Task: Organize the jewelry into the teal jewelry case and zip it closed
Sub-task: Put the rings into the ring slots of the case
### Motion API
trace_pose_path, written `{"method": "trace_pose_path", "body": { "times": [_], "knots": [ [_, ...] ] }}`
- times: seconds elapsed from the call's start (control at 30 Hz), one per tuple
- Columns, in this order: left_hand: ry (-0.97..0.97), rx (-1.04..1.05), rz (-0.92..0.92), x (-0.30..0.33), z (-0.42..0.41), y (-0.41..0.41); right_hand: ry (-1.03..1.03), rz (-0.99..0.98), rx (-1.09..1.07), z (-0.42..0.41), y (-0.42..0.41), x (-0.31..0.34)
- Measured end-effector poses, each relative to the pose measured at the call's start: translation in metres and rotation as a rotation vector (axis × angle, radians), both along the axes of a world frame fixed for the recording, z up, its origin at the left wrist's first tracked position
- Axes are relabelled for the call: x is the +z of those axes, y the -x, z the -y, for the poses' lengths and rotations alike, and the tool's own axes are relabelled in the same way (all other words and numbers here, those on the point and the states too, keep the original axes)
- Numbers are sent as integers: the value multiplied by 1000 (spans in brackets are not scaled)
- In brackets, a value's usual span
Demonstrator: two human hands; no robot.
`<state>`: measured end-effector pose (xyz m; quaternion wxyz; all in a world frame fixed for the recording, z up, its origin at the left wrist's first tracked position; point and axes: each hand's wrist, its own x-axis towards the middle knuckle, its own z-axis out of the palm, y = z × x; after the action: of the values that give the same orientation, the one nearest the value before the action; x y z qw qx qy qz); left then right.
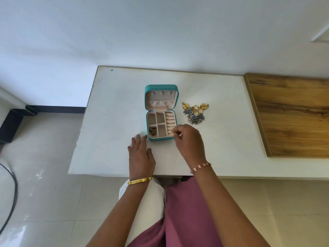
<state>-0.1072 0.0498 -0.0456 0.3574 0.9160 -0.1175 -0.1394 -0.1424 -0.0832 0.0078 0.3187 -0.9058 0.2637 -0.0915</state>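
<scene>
- The right hand [189,139] hovers at the near right corner of the teal jewelry case [161,112], its fingertips [175,133] pinched narrow over the ring-roll column; whether something small is between them I cannot tell, as the spot is blurred.
- The left hand [140,154] lies flat and spread on the white table [110,122], holding nothing, its fingertips touching or just short of the case's near left corner.
- The case stands open, just ahead and left of the pinch. Its long axis runs away from the person: tray near, lid laid back on the far side, with the hinge between them.
- One dark piece [153,131] already sits in the near left compartment, left of the pinch; the other compartments look bare.
- The jewelry pile [195,113] lies on the table beyond and right of the pinch, just beside the case and apart from it.
- Judged step: filling the case, early on, with most pieces still outside.
- The next move likely calls for a reach to the pile, lifting one piece cleanly without dragging tangled neighbours.
</scene>
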Motion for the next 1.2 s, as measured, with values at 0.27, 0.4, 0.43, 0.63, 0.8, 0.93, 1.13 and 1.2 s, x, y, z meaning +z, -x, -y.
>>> {"method": "trace_pose_path", "body": {
  "times": [0.27,0.4,0.43,0.63,0.8,0.93,1.13,1.2],
  "knots": [
    [-10,-6,20,-1,-1,0,415,-271,309,-26,-59,-13],
    [-5,-7,28,-3,-1,0,518,-300,353,-30,-63,-12],
    [-4,-7,28,-4,-1,-1,510,-303,357,-30,-64,-12],
    [11,-7,30,-5,-3,0,285,-254,304,-20,-66,-22],
    [3,-22,38,-6,-2,0,-218,72,66,-9,-48,-21],
    [-6,-22,35,-7,-2,0,-927,274,-199,0,-36,-3],
    [-28,-33,35,-6,-2,-1,-1378,559,-223,20,-10,40],
    [-40,-37,32,-5,-1,-1,-1418,631,-204,29,0,54]
  ]
}}
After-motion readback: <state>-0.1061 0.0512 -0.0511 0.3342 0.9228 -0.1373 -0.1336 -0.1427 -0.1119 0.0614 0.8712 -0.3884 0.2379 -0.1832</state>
